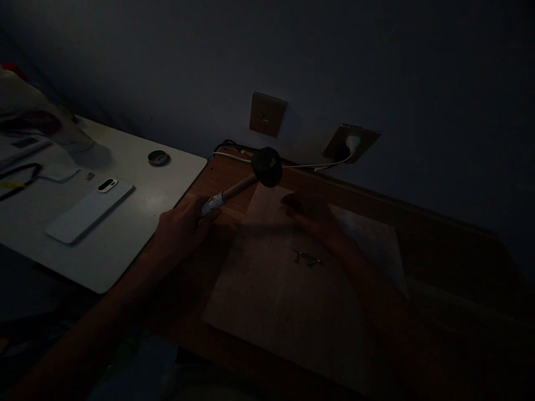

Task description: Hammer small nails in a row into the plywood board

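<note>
My left hand is wrapped round the pale-wrapped handle of a mallet with a dark round head and a wooden shaft. The head is raised above the far end of a flat wooden board. Over that far part of the board is my right hand, its fingers bent together and pointing left. Shadow hides whatever may be between those fingertips. Several small metal nails or screws lie in a loose pile on the board, just nearer than my right hand.
Left stands a white table with a white phone, a small round tin and a pale bag. Behind the wooden tabletop, a white cable runs to a plug in a wall socket. The scene is very dark.
</note>
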Available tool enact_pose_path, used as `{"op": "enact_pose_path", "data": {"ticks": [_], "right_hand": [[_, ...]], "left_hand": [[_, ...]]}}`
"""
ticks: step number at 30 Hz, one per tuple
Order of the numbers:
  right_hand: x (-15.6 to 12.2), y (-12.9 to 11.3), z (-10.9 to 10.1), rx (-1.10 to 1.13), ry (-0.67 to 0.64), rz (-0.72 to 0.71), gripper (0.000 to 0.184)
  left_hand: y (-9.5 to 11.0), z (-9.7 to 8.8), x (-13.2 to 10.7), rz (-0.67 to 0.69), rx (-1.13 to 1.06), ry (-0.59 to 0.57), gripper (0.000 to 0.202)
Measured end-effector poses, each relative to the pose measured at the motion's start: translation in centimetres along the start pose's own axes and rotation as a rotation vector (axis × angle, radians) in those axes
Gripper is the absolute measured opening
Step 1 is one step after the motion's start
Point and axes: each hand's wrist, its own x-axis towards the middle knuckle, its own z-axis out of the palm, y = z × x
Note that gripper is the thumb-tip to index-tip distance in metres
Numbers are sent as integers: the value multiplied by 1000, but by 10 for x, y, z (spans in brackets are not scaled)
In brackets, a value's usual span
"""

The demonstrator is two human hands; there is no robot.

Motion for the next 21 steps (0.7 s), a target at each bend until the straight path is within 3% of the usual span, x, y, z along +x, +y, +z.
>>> {"op": "enact_pose_path", "data": {"ticks": [9,18,21], "right_hand": [[-4,3,8,-97,51,-136,21],[-2,-4,5,-42,13,19,41],[0,-6,5,-51,7,67,34]], "left_hand": [[-1,1,1,10,18,-59,46],[5,2,0,5,32,-113,45],[8,0,-1,10,38,-136,46]]}}
